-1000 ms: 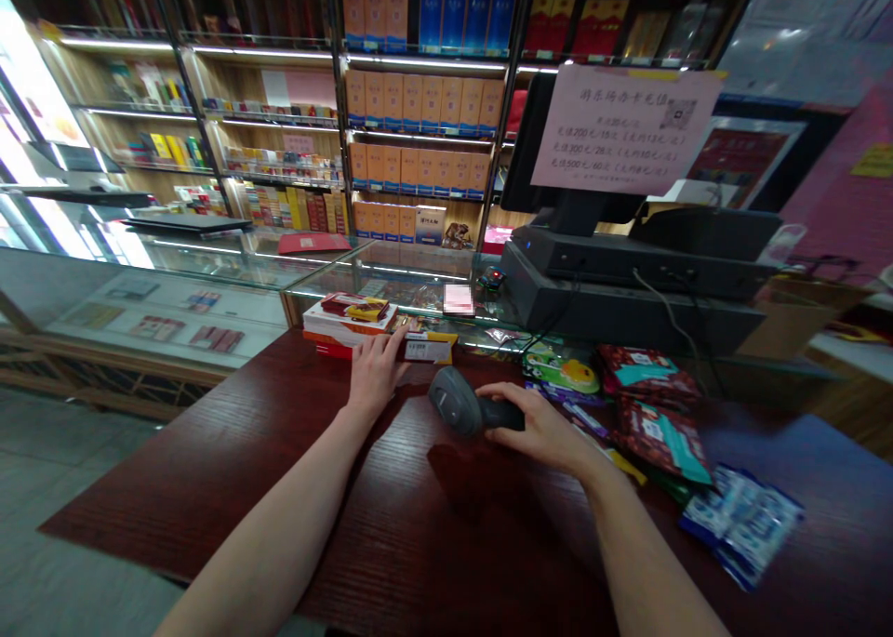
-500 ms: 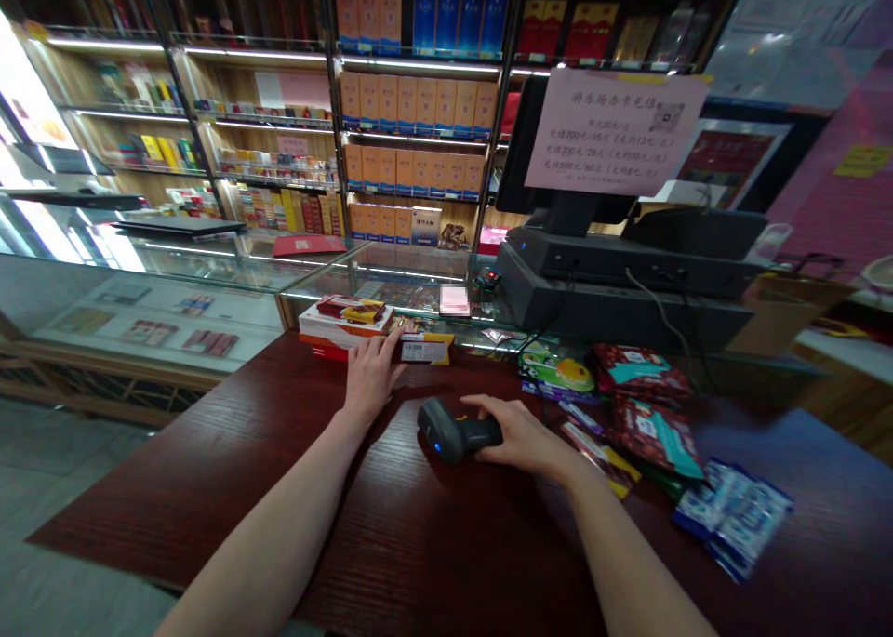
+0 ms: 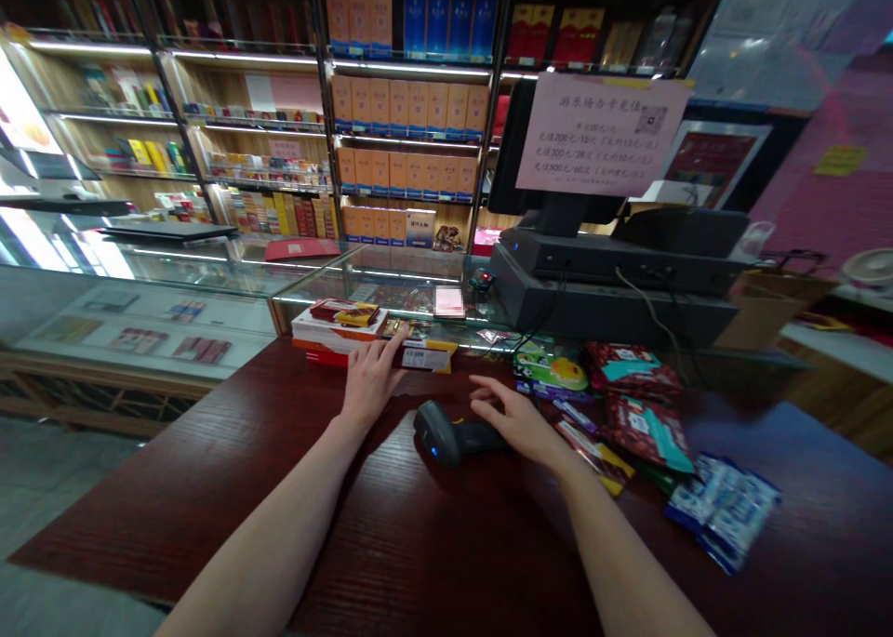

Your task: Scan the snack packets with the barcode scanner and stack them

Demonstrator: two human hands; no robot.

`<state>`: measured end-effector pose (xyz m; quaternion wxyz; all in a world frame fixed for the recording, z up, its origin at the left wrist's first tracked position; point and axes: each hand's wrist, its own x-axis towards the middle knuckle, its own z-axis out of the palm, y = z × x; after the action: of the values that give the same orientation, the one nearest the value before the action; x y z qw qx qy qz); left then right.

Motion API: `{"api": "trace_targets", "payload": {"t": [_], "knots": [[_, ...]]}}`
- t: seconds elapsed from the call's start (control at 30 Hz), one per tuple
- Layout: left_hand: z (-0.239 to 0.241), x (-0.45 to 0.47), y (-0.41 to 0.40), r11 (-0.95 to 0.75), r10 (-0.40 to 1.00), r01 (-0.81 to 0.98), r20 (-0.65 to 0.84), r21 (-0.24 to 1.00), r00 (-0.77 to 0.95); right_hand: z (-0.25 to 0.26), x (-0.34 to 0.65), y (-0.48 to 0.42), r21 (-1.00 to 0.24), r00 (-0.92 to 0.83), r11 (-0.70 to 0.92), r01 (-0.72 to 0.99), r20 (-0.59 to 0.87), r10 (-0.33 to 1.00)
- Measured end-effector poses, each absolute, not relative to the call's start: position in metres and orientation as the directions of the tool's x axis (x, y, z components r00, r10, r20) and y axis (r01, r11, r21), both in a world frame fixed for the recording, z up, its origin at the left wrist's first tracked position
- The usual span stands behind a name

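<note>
A dark barcode scanner (image 3: 441, 435) with a blue light lies on its side on the brown wooden counter (image 3: 405, 544). Just above its handle, my right hand (image 3: 517, 420) hovers with fingers apart and nothing in them. My left hand (image 3: 371, 378) rests its outstretched fingers on the near end of a small display box (image 3: 427, 356), which has a yellow edge and a white price label. Left of that hand is a white and orange box (image 3: 333, 335) with red and yellow packets (image 3: 353, 313) on top.
At right lie brown-and-teal snack bags (image 3: 646, 432), a blue-and-white packet (image 3: 726, 507), a green packet (image 3: 554, 369) and a yellow-ended bar (image 3: 610, 468). Behind them stands a dark cash register (image 3: 558, 293) with a paper sign (image 3: 593, 139). A glass showcase (image 3: 377, 270) borders the counter.
My right hand has let go of the scanner's handle and lifted slightly, its fingers spreading. The scanner stays on the counter. My left hand keeps its place at the small box. The view shifts a little.
</note>
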<state>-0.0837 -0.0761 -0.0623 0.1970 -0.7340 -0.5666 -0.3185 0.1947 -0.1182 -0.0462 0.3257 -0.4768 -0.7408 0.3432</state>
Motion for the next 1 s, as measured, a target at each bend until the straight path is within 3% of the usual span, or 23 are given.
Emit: {"api": "trace_targets", "payload": {"t": [0.13,0.37,0.67,1.0], "knots": [[-0.063,-0.08,-0.076,-0.313,0.707,0.948,0.683,0.066,0.185,-0.059,0.19,-0.103,-0.913,-0.15,0.239,0.329,0.2,0.968],[-0.062,-0.071,-0.079,-0.368,0.699,0.928,0.674,0.054,0.238,-0.063,0.181,-0.098,-0.97,-0.108,0.159,0.183,0.141,0.984],[-0.059,-0.065,-0.082,-0.402,0.719,0.913,0.641,0.07,0.268,-0.056,0.175,-0.104,-0.985,-0.042,0.013,0.174,0.006,0.999],[-0.064,-0.062,-0.08,-0.475,0.728,0.869,0.617,0.139,0.299,-0.054,0.173,-0.106,-0.976,-0.053,0.038,0.213,0.027,0.998]]}}
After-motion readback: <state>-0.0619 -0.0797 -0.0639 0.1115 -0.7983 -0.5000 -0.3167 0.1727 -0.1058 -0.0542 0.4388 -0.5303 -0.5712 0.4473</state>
